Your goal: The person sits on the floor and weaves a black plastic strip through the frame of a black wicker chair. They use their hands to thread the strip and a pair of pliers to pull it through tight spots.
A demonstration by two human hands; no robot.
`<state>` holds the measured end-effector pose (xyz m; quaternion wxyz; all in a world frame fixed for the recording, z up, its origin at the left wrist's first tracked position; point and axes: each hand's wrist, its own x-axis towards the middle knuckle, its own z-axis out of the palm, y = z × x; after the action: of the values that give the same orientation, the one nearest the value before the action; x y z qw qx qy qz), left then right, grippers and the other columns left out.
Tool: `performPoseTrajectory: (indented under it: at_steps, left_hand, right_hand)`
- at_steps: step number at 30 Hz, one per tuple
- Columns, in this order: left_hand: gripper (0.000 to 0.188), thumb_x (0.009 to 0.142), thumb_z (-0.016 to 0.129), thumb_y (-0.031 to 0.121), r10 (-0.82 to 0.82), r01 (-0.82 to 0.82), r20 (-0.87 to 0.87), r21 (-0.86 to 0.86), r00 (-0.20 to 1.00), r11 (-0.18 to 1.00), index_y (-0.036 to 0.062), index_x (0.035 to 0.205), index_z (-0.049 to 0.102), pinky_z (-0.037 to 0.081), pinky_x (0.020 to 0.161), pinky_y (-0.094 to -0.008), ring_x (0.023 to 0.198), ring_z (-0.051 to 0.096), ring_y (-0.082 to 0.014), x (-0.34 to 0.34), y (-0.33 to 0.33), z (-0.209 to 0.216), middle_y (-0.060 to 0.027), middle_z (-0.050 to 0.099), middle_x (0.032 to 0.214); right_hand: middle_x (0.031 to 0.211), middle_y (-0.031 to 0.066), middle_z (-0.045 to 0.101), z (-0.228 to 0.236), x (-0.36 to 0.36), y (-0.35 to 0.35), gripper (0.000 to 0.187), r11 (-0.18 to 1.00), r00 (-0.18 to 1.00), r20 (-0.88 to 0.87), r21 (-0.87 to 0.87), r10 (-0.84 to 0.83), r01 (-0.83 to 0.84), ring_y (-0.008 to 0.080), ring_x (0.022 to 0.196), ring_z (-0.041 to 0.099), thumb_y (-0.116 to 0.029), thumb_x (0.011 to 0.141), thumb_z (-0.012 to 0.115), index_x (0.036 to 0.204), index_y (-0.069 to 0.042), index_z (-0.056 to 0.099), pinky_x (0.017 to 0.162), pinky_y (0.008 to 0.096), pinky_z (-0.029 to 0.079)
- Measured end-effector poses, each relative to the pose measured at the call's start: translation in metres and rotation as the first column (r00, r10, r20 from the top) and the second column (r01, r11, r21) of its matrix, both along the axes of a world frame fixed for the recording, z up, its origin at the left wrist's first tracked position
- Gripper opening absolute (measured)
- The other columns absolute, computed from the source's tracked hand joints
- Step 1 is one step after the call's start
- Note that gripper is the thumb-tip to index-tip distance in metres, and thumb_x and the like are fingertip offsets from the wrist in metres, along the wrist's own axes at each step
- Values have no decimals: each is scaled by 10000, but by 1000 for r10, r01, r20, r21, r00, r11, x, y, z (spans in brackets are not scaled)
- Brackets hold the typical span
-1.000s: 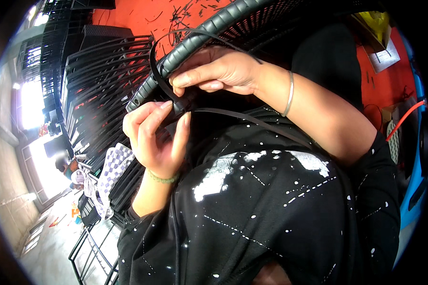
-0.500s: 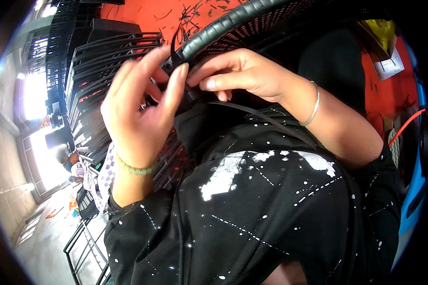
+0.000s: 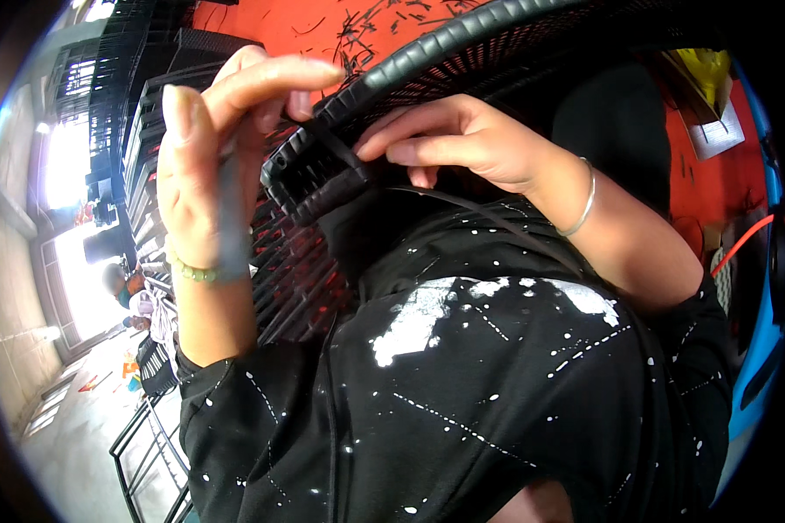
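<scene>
In front of me is a black woven furniture piece (image 3: 323,196) with a thick wrapped rim (image 3: 432,48). A flat black strip (image 3: 336,146) crosses its near end. My left hand (image 3: 209,157) is raised just left of that end, index finger stretched out and other fingers curled at the strip. A blurred grey length, seemingly the strip's loose end, hangs across my left palm and wrist. My right hand (image 3: 453,144) is closed, thumb and fingers pinching by the strip at the inner edge; its fingertips are partly hidden. A long strip tail (image 3: 480,209) runs from there across my lap.
Stacked black slatted frames (image 3: 153,113) stand at the left. Scattered black strip scraps (image 3: 384,35) lie on the red floor. At the right are a box with yellow wrapping (image 3: 702,74), a white paper (image 3: 717,135) and an orange cord (image 3: 741,244). A person sits far left.
My left hand has drawn back left and up from the rim's end, uncovering it, and the strip's upright loop is now pulled down flat. My right hand has barely moved.
</scene>
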<state>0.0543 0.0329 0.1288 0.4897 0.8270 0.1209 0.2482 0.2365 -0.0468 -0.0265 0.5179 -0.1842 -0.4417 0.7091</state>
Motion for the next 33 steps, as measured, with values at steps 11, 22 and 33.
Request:
performPoseTrajectory:
  at_steps: [11,22,33]
  left_hand:
    - [96,783,830,56,78,23,-341,283,937,959,1,801,753,432,652,-271,703,543,-131,-32,26,1,-18,607,722]
    - [134,774,857,111,-40,210,-388,408,921,889,32,774,748,444,627,-279,681,569,-135,-11,44,-1,-21,627,683]
    - [192,676,888,166,-67,330,-423,589,904,738,79,773,747,467,738,-359,768,605,-218,-13,22,4,-15,568,678]
  right_hand:
    - [1051,26,730,1,0,1,268,999,1000,-24,-53,-8,7,77,759,614,-174,974,664,1195,-36,727,718,236,523]
    - [949,37,708,7,-3,-10,267,995,997,-5,-68,-79,79,69,741,622,-114,956,695,1203,-13,684,710,231,538]
    - [990,40,692,7,-2,-13,262,990,995,-16,-103,-103,101,62,745,625,-104,944,709,1187,-7,684,706,216,530]
